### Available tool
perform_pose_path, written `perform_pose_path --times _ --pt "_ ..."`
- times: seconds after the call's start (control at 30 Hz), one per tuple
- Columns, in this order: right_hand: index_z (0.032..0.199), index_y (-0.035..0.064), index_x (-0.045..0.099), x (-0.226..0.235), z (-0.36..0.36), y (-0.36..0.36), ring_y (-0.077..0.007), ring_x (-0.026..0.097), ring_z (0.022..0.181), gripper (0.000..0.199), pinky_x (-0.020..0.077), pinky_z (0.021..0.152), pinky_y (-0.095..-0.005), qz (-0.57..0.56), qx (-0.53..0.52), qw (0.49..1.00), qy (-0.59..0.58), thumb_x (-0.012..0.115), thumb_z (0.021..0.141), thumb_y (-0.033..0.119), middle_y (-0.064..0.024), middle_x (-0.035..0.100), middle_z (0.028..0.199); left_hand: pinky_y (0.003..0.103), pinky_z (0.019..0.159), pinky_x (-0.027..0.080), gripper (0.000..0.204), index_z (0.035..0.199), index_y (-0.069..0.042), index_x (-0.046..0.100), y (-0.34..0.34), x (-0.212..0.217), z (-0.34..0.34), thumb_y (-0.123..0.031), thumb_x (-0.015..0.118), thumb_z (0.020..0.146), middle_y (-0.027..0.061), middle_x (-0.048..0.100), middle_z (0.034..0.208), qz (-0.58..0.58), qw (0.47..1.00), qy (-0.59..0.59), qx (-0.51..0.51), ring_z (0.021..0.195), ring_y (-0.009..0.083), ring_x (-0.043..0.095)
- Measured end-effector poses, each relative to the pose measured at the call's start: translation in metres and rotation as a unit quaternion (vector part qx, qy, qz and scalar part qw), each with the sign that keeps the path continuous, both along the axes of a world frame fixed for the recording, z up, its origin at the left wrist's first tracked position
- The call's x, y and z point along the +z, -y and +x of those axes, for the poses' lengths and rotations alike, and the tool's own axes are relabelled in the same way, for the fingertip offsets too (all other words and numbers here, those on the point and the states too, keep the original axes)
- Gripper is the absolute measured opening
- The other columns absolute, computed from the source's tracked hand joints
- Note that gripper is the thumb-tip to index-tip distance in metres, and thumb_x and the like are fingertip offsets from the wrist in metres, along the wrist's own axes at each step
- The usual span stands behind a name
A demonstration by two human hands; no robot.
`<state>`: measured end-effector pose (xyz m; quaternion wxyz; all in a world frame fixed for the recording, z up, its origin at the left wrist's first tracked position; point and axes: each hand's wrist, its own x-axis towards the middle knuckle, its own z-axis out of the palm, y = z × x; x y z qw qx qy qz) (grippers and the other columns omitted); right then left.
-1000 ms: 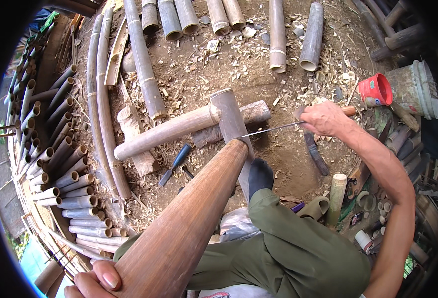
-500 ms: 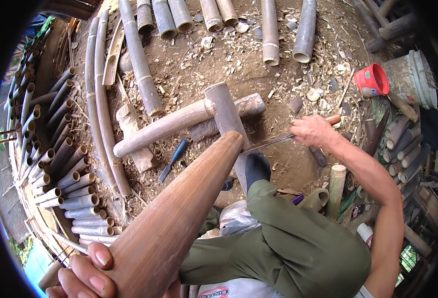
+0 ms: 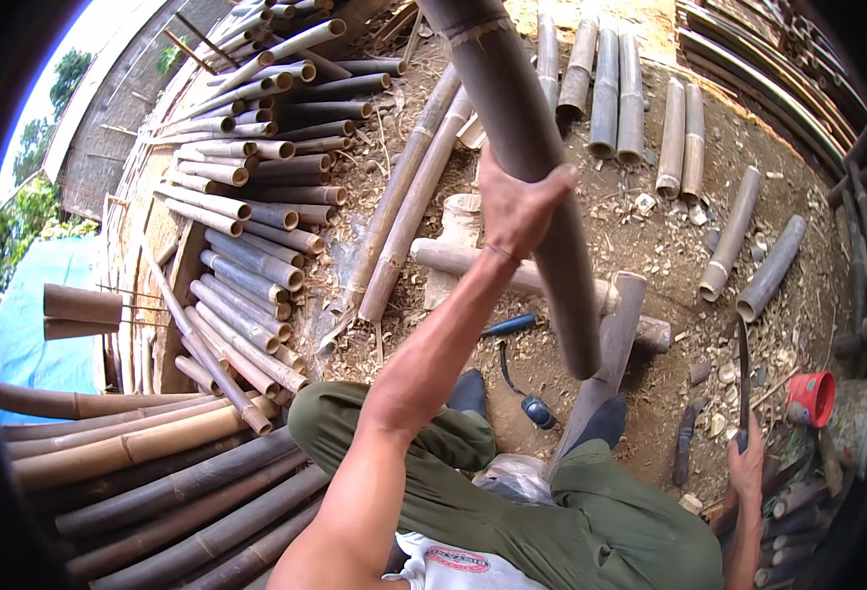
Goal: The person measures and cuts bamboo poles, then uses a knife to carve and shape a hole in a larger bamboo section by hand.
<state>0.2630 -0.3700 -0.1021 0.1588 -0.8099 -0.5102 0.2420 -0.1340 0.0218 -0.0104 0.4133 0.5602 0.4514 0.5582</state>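
My left hand [image 3: 517, 206] is stretched forward and shut around a thick brown bamboo pole [image 3: 551, 265], which hangs tilted from the top of the view down to just above the ground. Its lower end is beside a slanted wooden post [image 3: 615, 334] that leans on a horizontal log [image 3: 453, 258]. My right hand [image 3: 748, 467] is low at the right, shut on the handle of a long dark blade [image 3: 743, 364] that points up and away. I am seated, with my legs in green trousers [image 3: 591, 521] and my feet by the post.
Stacked bamboo tubes [image 3: 247, 226] fill the left. Long poles [image 3: 158, 472] lie at the lower left, and cut lengths [image 3: 610, 79] lie at the back. A blue-handled tool [image 3: 512, 324], a dark knife [image 3: 684, 442] and a red cup [image 3: 812, 398] sit on chip-strewn dirt.
My left hand has slid up the bamboo pole and lifted it off the post, swinging it upward. My right hand has drawn the blade away to the right and down.
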Motion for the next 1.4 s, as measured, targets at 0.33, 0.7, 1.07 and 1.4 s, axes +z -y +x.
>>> perform_pose_path --times 0.33,0.7,1.07,1.4 --pt "0.134 -0.0082 0.046 0.005 -0.060 0.041 -0.0205 0.062 0.074 0.058 0.0522 0.070 -0.0326 -0.112 -0.323 0.928 -0.150 0.059 0.078 0.002 -0.0124 0.060 0.093 0.042 0.091 0.052 0.078 0.121 0.001 0.058 -0.086 -0.102 -0.233 -0.041 0.079 0.058 0.0244 0.067 0.111 -0.234 0.825 -0.504 0.108 0.103 0.0358 0.066" --pt "0.131 0.0002 0.048 0.033 0.001 0.132 -0.0356 0.063 0.105 0.055 0.0471 0.092 -0.0422 0.024 -0.412 0.894 0.176 0.071 0.084 0.019 -0.0230 0.064 0.111 0.045 0.099 0.045 0.084 0.136 -0.003 0.051 -0.138 -0.211 -0.277 -0.038 0.078 0.065 0.0243 0.062 0.123 -0.166 0.792 -0.584 0.058 0.114 0.0366 0.060" --pt "0.132 0.0153 0.051 0.065 0.200 0.071 -0.0411 0.063 0.105 0.045 0.0502 0.084 -0.0528 -0.309 -0.260 0.812 0.422 0.062 0.091 0.031 -0.0178 0.064 0.116 0.047 0.107 0.038 0.057 0.133 0.003 0.049 -0.136 -0.209 -0.175 -0.028 0.064 0.088 0.0256 0.051 0.132 0.126 0.714 -0.686 0.055 0.124 0.0408 0.048" --pt "0.125 0.0010 0.057 0.005 0.226 0.061 -0.0421 0.061 0.112 0.045 0.0486 0.091 -0.0481 -0.235 -0.334 0.861 0.302 0.063 0.091 0.030 -0.0254 0.065 0.115 0.046 0.110 0.036 0.064 0.133 -0.001 0.043 0.068 -0.194 -0.027 -0.039 0.068 0.087 0.0201 0.045 0.132 0.186 0.729 -0.597 -0.279 0.128 0.0345 0.042"
